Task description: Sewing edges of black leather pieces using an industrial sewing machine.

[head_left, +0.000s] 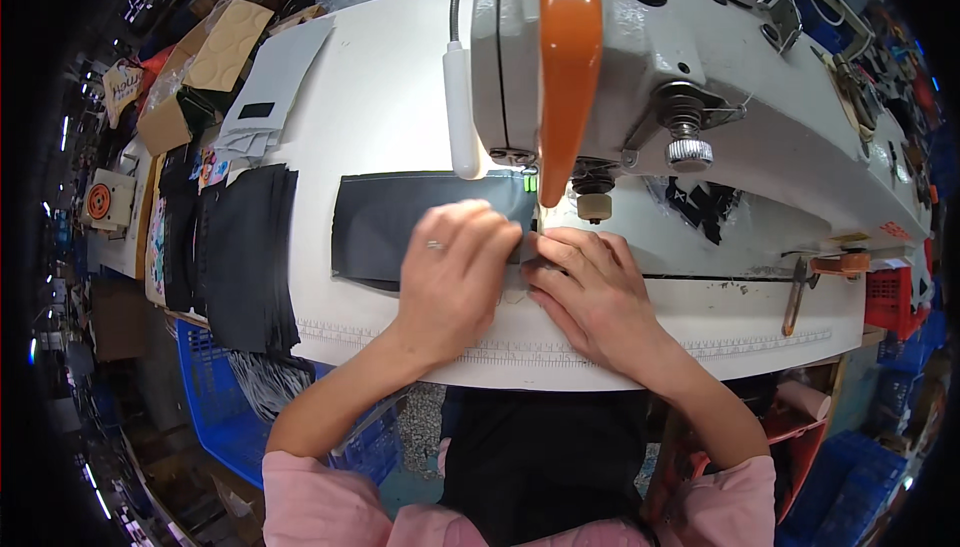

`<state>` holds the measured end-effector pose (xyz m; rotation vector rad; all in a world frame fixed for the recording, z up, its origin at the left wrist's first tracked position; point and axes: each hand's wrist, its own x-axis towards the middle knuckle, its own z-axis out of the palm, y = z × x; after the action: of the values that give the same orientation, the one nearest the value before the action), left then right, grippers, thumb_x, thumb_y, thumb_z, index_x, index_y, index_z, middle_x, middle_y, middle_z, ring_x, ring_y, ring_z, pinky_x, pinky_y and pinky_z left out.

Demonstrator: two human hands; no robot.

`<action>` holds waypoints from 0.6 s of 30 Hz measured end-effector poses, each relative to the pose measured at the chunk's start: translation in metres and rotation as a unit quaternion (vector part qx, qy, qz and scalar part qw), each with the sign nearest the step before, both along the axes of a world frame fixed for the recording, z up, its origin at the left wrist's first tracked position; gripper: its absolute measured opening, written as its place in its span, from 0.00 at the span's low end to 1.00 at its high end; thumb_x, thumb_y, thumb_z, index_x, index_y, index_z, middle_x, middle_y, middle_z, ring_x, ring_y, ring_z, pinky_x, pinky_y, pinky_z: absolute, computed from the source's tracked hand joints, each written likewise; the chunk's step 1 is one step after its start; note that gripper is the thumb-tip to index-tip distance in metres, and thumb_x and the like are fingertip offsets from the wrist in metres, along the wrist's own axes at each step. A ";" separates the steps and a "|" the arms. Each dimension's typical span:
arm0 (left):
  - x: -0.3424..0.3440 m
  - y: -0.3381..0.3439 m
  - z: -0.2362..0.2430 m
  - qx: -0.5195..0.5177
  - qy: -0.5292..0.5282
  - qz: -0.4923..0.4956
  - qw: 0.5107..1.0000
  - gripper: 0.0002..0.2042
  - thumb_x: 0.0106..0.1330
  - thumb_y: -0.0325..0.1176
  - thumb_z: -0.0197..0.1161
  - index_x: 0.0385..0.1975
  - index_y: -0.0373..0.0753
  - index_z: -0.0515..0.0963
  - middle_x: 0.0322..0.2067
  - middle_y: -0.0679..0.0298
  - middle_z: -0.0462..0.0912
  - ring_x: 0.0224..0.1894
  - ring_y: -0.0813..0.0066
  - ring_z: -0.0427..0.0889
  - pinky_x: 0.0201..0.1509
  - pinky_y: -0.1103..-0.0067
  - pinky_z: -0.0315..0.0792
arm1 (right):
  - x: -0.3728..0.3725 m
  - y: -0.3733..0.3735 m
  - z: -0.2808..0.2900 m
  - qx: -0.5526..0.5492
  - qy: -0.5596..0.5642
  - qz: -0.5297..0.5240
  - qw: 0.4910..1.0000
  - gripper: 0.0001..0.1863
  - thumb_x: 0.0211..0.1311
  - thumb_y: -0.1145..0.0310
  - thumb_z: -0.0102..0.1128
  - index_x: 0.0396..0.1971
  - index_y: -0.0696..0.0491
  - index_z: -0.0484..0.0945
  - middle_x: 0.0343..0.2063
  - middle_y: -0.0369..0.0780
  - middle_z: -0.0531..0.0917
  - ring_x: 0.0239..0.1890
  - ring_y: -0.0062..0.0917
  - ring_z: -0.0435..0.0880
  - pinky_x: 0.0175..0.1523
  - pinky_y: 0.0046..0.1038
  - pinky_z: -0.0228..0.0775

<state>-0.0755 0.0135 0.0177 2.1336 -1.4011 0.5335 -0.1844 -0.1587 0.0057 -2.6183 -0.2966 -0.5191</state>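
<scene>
stack of dark fabric pieces (248, 257) at the white surface's (380, 97) left edge, left hand (455, 272) pressed flat, fingers spread, on a dark grey rectangular fabric panel (400, 217), right hand (590, 292) flat pinning its end just beside the needle, off-white industrial sewing machine (700, 77) behind

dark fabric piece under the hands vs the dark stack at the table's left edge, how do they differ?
The dark fabric piece is a single layer lying flat on the sewing table, running under the machine head; the dark stack is many layers piled, overhanging the table's edge. The left hand and right hand press on the piece; nothing touches the stack. Both are dark, roughly rectangular cuts.
</scene>
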 end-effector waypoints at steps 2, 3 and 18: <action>-0.001 0.001 -0.004 0.031 0.025 -0.026 0.999 0.18 0.54 0.22 0.67 0.48 0.36 0.81 0.51 0.60 0.81 0.51 0.62 0.79 0.52 0.72 0.77 | 0.000 -0.001 0.001 -0.009 -0.006 0.001 1.000 0.08 0.61 0.67 0.65 0.38 0.50 0.78 0.54 0.35 0.78 0.61 0.26 0.74 0.64 0.33 0.60; -0.002 0.001 -0.006 0.030 0.030 -0.025 0.999 0.18 0.54 0.22 0.67 0.48 0.35 0.81 0.50 0.60 0.81 0.51 0.62 0.80 0.52 0.72 0.77 | 0.000 -0.001 0.002 -0.004 0.002 0.003 1.000 0.08 0.62 0.68 0.65 0.40 0.51 0.79 0.55 0.35 0.78 0.62 0.27 0.74 0.65 0.33 0.60; -0.004 0.002 -0.017 0.047 0.059 -0.041 0.996 0.20 0.58 0.24 0.63 0.52 0.33 0.79 0.58 0.58 0.79 0.61 0.63 0.79 0.56 0.74 0.78 | 0.000 -0.002 0.006 0.022 0.020 0.017 0.999 0.09 0.64 0.70 0.64 0.43 0.54 0.81 0.55 0.37 0.79 0.62 0.29 0.75 0.65 0.34 0.61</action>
<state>-0.0793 0.0158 0.0009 2.1313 -1.4661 0.3106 -0.1845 -0.1611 0.0115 -2.5736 -0.3129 -0.4549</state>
